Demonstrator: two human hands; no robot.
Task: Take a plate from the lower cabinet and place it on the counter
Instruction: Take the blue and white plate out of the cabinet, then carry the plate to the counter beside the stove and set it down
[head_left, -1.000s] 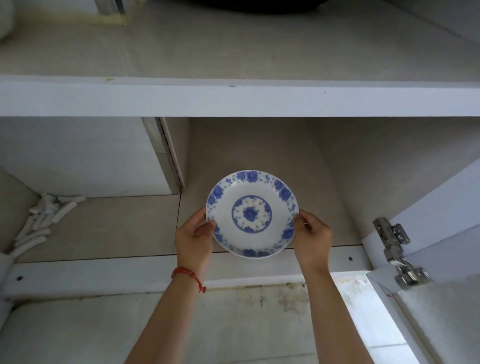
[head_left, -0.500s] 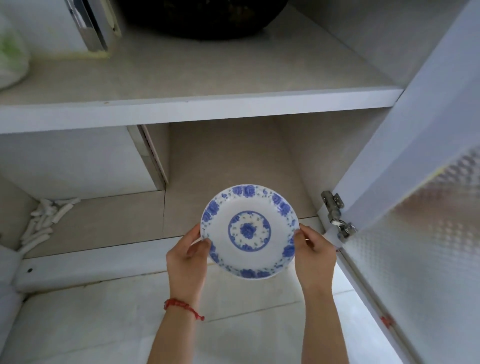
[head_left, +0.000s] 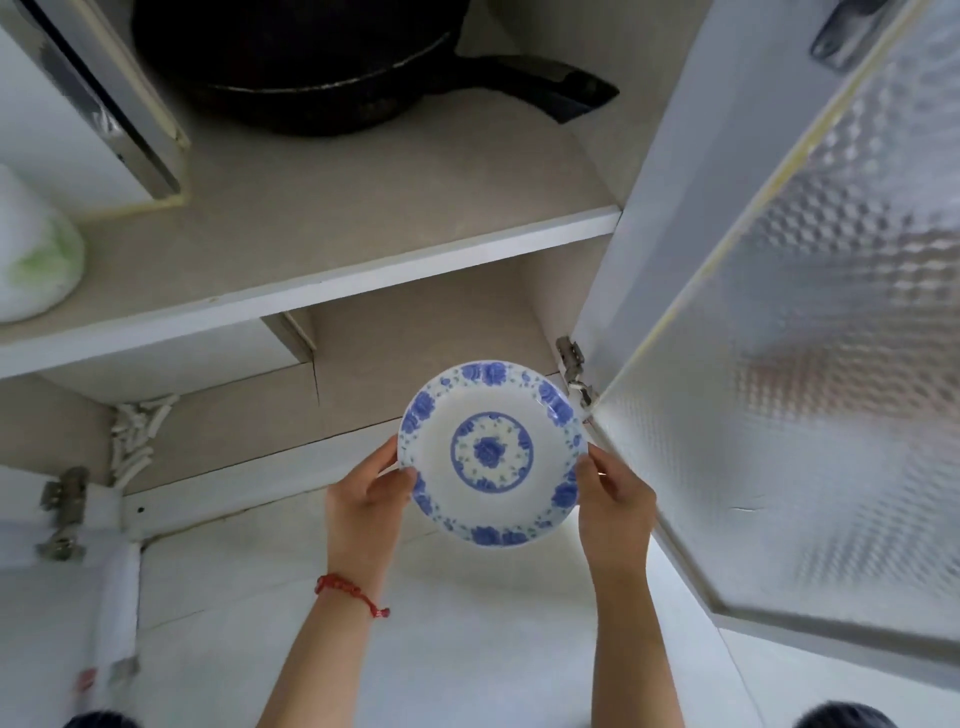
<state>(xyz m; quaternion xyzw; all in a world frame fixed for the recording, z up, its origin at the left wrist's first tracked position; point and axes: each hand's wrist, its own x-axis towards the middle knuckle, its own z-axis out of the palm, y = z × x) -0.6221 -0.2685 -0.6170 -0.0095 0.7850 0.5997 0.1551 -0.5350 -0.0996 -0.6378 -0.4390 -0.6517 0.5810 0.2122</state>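
A round white plate with blue flowers on its rim and centre is held level in front of the open lower cabinet, above the white floor. My left hand grips its left rim, thumb on top; a red string bracelet circles that wrist. My right hand grips the right rim. The counter is out of view.
The cabinet door with patterned frosted glass stands open close to my right hand. A black pan sits on the upper shelf. A white bag lies at the shelf's left. White sticks lie in the lower left corner.
The plate has come out of the lower cabinet toward me and risen, both hands still on it. The view has lifted, showing the upper shelf, the pan and more of the door.
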